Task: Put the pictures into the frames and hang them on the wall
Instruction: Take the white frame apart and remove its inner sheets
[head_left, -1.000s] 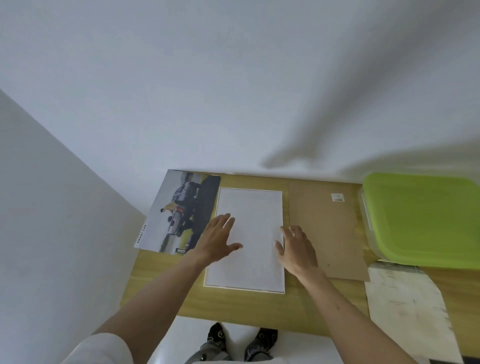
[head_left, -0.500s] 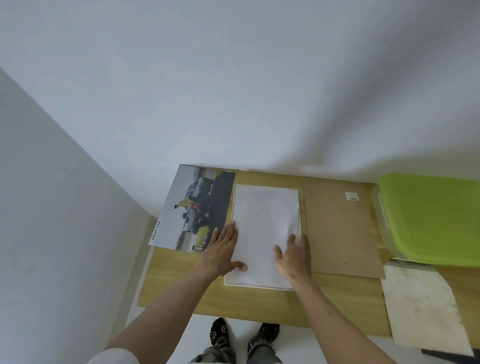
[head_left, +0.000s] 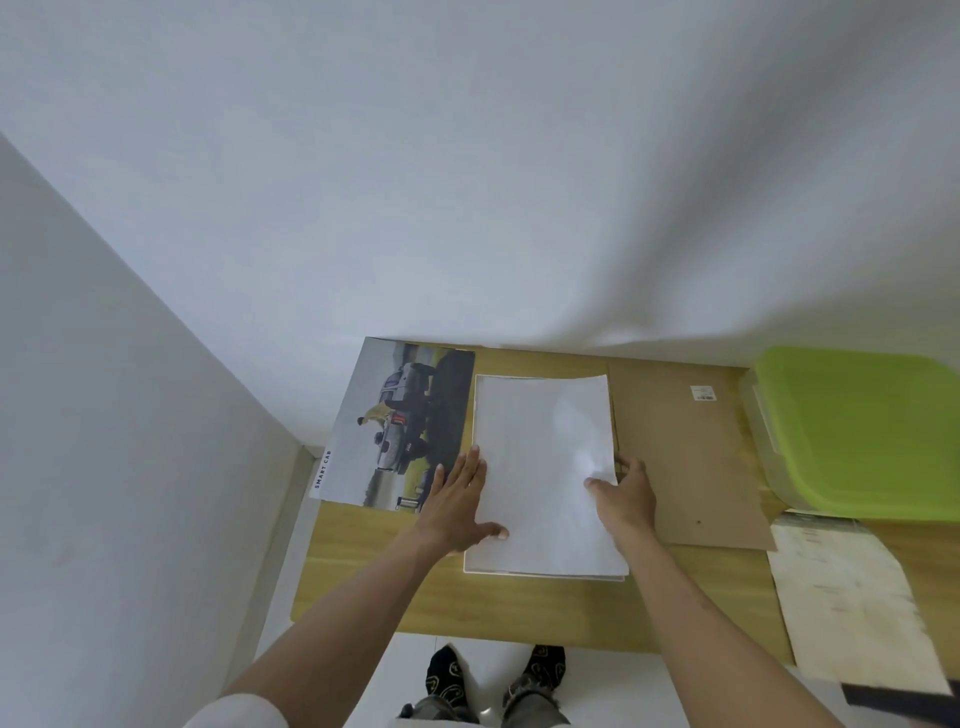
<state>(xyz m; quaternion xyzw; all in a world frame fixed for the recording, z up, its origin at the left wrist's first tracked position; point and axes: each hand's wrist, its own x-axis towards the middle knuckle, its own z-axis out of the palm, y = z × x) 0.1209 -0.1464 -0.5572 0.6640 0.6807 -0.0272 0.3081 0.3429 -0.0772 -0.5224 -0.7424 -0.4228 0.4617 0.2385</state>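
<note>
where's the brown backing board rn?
Head view: the brown backing board lies flat on the table, right of the white sheet, left of the green-lidded box, beside the right hand.

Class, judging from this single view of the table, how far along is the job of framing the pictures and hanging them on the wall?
Early stage. Done: the brown backing board lies off to the right of the white frame. In hand: the left hand steadies a white sheet lying on the frame while the right hand pinches its right edge. Left: the car poster lies loose on the table, and nothing hangs on the wall.
</note>
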